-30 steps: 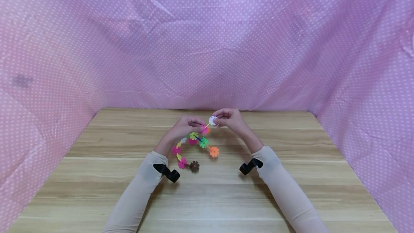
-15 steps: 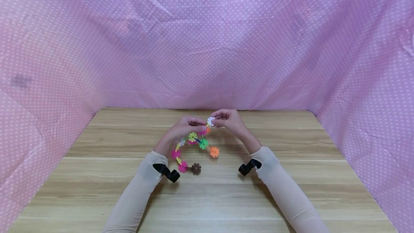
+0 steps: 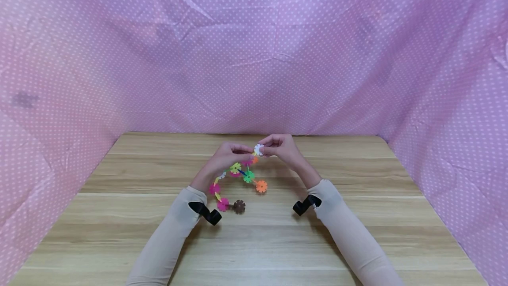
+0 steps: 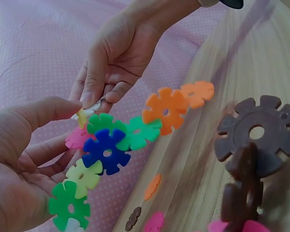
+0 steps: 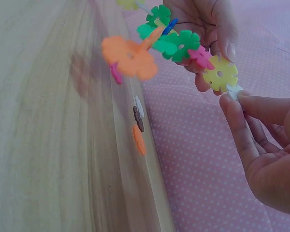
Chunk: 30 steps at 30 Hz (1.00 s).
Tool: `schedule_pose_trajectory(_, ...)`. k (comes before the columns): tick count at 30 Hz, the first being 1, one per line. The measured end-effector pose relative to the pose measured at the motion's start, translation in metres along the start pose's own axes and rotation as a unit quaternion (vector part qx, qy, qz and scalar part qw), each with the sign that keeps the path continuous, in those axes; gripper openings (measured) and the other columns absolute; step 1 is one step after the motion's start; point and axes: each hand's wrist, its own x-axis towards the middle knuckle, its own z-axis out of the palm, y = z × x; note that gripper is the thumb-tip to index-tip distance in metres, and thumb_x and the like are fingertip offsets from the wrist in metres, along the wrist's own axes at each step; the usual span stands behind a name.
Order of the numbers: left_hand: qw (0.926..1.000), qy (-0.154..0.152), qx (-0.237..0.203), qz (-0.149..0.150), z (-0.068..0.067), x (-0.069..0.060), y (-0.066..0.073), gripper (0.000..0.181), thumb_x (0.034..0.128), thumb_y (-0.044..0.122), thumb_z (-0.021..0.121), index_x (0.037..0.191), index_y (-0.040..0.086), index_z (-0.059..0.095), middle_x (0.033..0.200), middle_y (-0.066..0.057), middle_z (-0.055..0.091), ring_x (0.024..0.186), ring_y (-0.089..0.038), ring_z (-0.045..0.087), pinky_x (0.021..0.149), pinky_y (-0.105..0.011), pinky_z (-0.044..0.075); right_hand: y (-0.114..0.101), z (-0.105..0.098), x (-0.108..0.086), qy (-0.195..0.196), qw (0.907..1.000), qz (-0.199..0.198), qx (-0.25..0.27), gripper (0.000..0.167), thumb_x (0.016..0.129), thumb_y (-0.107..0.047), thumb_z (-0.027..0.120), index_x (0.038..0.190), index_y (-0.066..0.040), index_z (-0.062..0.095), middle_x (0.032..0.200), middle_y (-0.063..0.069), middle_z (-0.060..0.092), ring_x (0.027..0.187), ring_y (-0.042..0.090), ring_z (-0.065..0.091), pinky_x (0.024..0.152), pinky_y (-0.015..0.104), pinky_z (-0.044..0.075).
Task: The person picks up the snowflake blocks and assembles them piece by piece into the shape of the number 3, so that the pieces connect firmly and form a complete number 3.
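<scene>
My left hand [image 3: 228,157] pinches a yellow snowflake disc [image 5: 220,73] in a chain of interlocking plastic discs. In my right hand [image 3: 282,148], thumb and fingers pinch a white snowflake disc [image 3: 259,149], which meets the yellow disc's edge. Whether its slot is fully seated I cannot tell. From the left hand, the chain hangs in a curve over the table. Along it are a blue disc [image 4: 106,151], green discs [image 3: 248,176], an orange disc [image 3: 261,186], pink discs [image 3: 223,204] and a brown disc [image 3: 239,207] at one end.
Several loose discs lie near the wooden table's [image 3: 254,250] edge in the right wrist view, among them an orange piece [image 5: 139,139] and a pink piece [image 5: 116,72]. A pink dotted cloth [image 3: 254,78] surrounds the table. Black wrist cameras jut from both sleeves.
My right hand has brought the white disc slightly left and down, closer to the left hand. The hanging chain has swung a little, its brown end now lower.
</scene>
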Motion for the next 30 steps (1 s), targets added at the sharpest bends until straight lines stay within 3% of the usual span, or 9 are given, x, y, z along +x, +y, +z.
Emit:
schedule_pose_trajectory(5,0.9999,0.004,-0.008,0.011,0.0007,0.0006,0.0,0.029,0.0944,0.016,0.073,0.12,0.002,0.072,0.111,-0.011,0.076,0.091,-0.013,0.069,0.08,-0.027,0.059,-0.0007,-0.0003,-0.0003,0.0,1.0,-0.004,-0.002,0.021,0.088,0.004,0.075,0.107,0.012,0.071,0.082,0.0,0.075,0.071,0.011,0.072,0.086,0.064,0.056)
schedule_pose_trajectory(11,0.9998,0.003,-0.005,0.017,0.0015,-0.0004,0.0015,0.03,0.0941,0.014,0.073,0.122,0.002,0.072,0.111,-0.013,0.075,0.091,-0.014,0.07,0.084,-0.032,0.062,-0.0026,0.0008,-0.0008,-0.005,0.9999,-0.012,-0.006,0.02,0.087,0.003,0.076,0.105,0.011,0.072,0.085,0.008,0.077,0.071,0.013,0.072,0.082,0.058,0.06)
schedule_pose_trajectory(16,0.9995,0.004,-0.005,0.03,0.0013,-0.0014,0.002,0.029,0.0943,0.014,0.073,0.121,0.001,0.072,0.108,-0.012,0.075,0.09,-0.014,0.07,0.087,-0.038,0.062,-0.0029,0.0034,-0.001,0.003,0.9999,-0.01,-0.005,0.019,0.087,0.003,0.077,0.104,0.01,0.073,0.085,0.008,0.077,0.071,0.013,0.072,0.084,0.06,0.059)
schedule_pose_trajectory(22,0.9988,0.005,-0.021,0.045,0.0016,0.0006,-0.0003,0.03,0.0936,0.011,0.073,0.122,0.001,0.071,0.1,-0.01,0.075,0.084,-0.014,0.071,0.081,-0.037,0.063,-0.0004,0.0054,-0.0004,0.01,0.9999,-0.006,0.012,0.02,0.086,0.005,0.076,0.105,0.012,0.071,0.089,0.015,0.077,0.07,0.013,0.072,0.084,0.06,0.059)
schedule_pose_trajectory(26,0.9988,0.007,-0.022,0.044,0.0017,0.0014,-0.0005,0.032,0.093,0.009,0.073,0.124,0.002,0.07,0.099,-0.012,0.075,0.082,-0.014,0.071,0.08,-0.037,0.063,0.0007,0.0051,-0.0006,0.006,0.9998,-0.009,0.016,0.021,0.087,0.006,0.075,0.106,0.012,0.071,0.087,0.011,0.077,0.07,0.013,0.072,0.08,0.052,0.062)
schedule_pose_trajectory(30,0.999,0.006,-0.028,0.034,0.0021,0.0013,0.0007,0.033,0.0933,0.008,0.073,0.126,0.002,0.068,0.103,-0.013,0.075,0.085,-0.014,0.071,0.08,-0.033,0.062,0.0012,0.0036,-0.0016,0.004,0.9999,-0.01,0.013,0.021,0.088,0.004,0.075,0.108,0.01,0.071,0.083,0.002,0.077,0.071,0.013,0.072,0.081,0.053,0.062)
